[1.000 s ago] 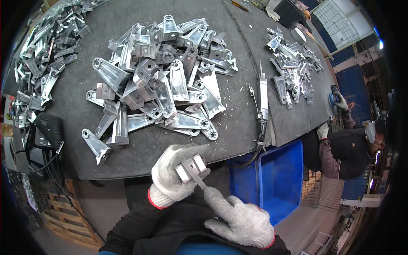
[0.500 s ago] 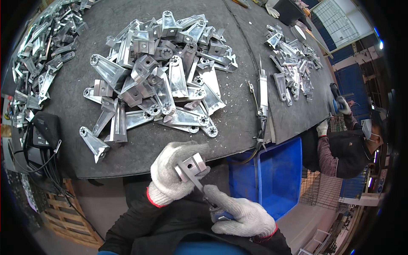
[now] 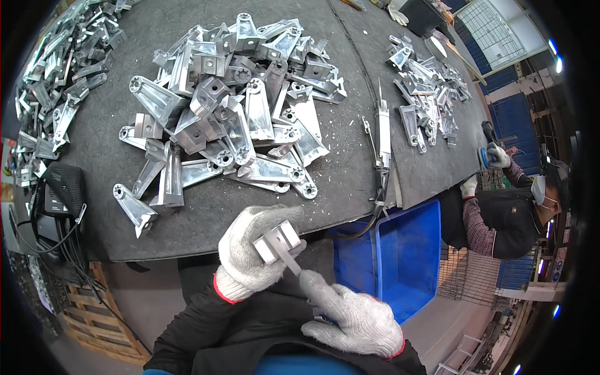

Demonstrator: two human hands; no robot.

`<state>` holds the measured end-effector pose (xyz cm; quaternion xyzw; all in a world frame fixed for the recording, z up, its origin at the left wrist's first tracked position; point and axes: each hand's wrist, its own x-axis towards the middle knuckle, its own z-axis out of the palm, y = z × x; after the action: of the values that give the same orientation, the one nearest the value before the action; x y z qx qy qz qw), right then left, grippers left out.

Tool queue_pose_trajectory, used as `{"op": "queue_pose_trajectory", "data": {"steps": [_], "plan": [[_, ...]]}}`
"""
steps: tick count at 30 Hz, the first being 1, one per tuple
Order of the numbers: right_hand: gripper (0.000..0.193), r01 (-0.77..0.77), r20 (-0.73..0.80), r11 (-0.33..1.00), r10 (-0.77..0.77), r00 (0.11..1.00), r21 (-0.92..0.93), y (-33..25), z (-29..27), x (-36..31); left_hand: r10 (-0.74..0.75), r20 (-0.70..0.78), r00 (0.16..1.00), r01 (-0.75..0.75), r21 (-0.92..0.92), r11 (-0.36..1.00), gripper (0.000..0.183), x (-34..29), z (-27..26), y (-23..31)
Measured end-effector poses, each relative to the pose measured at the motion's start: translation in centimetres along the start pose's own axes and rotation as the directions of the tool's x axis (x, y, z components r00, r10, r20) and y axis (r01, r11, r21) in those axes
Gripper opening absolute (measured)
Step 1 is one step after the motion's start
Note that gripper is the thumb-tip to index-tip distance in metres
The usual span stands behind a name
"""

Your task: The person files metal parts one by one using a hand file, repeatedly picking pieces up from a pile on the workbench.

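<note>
My left hand point(image 3: 240, 253), in a white knit glove with a red cuff, is closed round a silver metal bracket point(image 3: 287, 235) just off the table's front edge. The bracket's block-shaped end points up; its remainder is hidden in the glove. In my gloved right hand point(image 3: 357, 320) is a flat file point(image 3: 288, 260), its blade lying against the block end. My index finger stretches along the tool, and the fingers cover most of its handle. Beyond my hands a large heap of similar brackets point(image 3: 201, 131) lies on the dark table point(image 3: 350, 187).
More brackets are piled at the far left point(image 3: 59, 103) and right point(image 3: 431, 90). An air tool point(image 3: 382, 137) with a hose lies right of the heap. Blue bins point(image 3: 409, 256) stand below the table edge. A black device point(image 3: 62, 194) trails cables at left. A co-worker point(image 3: 500, 219) works at the right.
The file has shifted slightly across the bracket's block end. The bracket has tilted a little in my left hand. My right hand has moved slightly left, now covering more of the blue handle.
</note>
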<state>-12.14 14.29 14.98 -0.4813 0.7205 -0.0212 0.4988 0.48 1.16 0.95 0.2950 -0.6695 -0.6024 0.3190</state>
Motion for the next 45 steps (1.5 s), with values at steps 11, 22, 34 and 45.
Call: {"op": "queue_pose_trajectory", "data": {"steps": [11,22,34,45], "plan": [[0.086,0.071,-0.220,0.992,-0.046,0.974,0.106,0.4,0.7,-0.7,0.109,-0.002,0.994,-0.108,0.032,0.994,0.051,0.3,0.1,0.0],[0.052,-0.108,-0.360,0.872,-0.082,0.929,-0.477,-1.3,1.2,0.1,0.126,-0.077,0.989,-0.122,0.052,0.991,0.059,0.7,0.5,-0.1],[0.069,-0.248,-0.451,0.932,0.109,0.886,-0.263,-1.1,0.7,-0.7,0.019,-0.077,0.997,-0.028,-0.112,0.993,0.048,0.3,0.0,0.2],[0.067,-0.007,-0.259,0.996,-0.018,0.966,-0.093,0.4,2.5,-0.6,-0.070,-0.051,0.996,0.056,-0.233,0.971,0.049,-0.2,0.6,-0.7]]}}
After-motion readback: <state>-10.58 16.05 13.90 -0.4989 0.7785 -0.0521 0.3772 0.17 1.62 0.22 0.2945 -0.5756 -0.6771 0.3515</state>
